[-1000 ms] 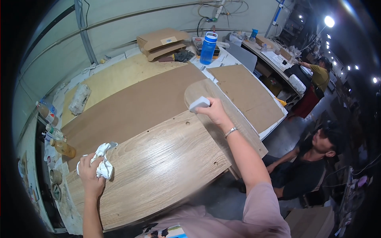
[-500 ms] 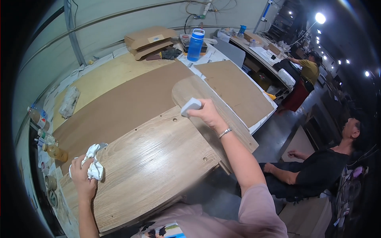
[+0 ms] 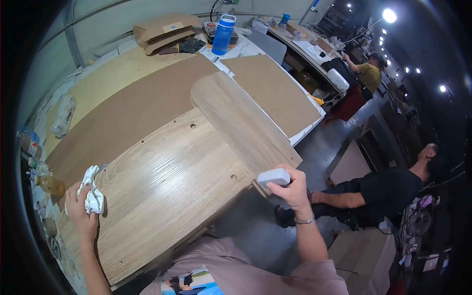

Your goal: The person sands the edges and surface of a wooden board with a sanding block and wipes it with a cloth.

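Note:
A wood-grain panel (image 3: 162,196) with small drilled holes lies on the table before me. Crossing its right end is a second, narrower wood-grain board (image 3: 236,118) with one rounded end. My right hand (image 3: 295,189) grips a light grey block (image 3: 274,178) by its side, over the near right corner of the boards, a bracelet on that wrist. At the panel's left end, my left hand (image 3: 81,209) is closed on a crumpled white cloth or paper wipe (image 3: 93,196), which rests against the surface.
Brown sheets (image 3: 128,105) lie under and beyond the panel. A blue water bottle (image 3: 223,35) and cardboard packaging (image 3: 164,32) stand at the back. Along the left edge is a jar of amber liquid (image 3: 49,185). A person in black (image 3: 388,194) sits close on the right; another works farther off.
My right hand has moved with the grey block from the panel's far edge toward me, to the near right corner. My left hand stays on the white wipe. The view has shifted slightly.

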Demonstrator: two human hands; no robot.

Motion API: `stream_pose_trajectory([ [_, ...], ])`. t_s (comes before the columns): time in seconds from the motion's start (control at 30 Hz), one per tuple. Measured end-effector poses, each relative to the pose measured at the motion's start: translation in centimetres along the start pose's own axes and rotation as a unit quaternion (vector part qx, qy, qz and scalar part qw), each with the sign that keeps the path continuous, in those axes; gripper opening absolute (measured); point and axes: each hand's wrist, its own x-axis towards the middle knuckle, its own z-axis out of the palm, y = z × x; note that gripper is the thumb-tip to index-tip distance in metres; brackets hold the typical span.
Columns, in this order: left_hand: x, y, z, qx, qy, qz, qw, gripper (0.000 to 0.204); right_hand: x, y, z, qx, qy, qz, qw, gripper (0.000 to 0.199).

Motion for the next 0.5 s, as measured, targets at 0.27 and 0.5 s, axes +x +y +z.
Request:
stream_pose_trajectory([
  [0.27, -0.2, -0.6, 0.5, 0.013, -0.005, 0.012, 1.0, 0.04, -2.5, 0.3, 7.9, -0.161, 0.216, -0.154, 0.951, 0.025],
  [0.5, -0.1, -0.1, -0.1, 0.014, -0.009, 0.007, 1.0, 0.041, -4.6, -1.3, 10.5, -0.115, 0.142, -0.211, 0.96, 0.028],
])
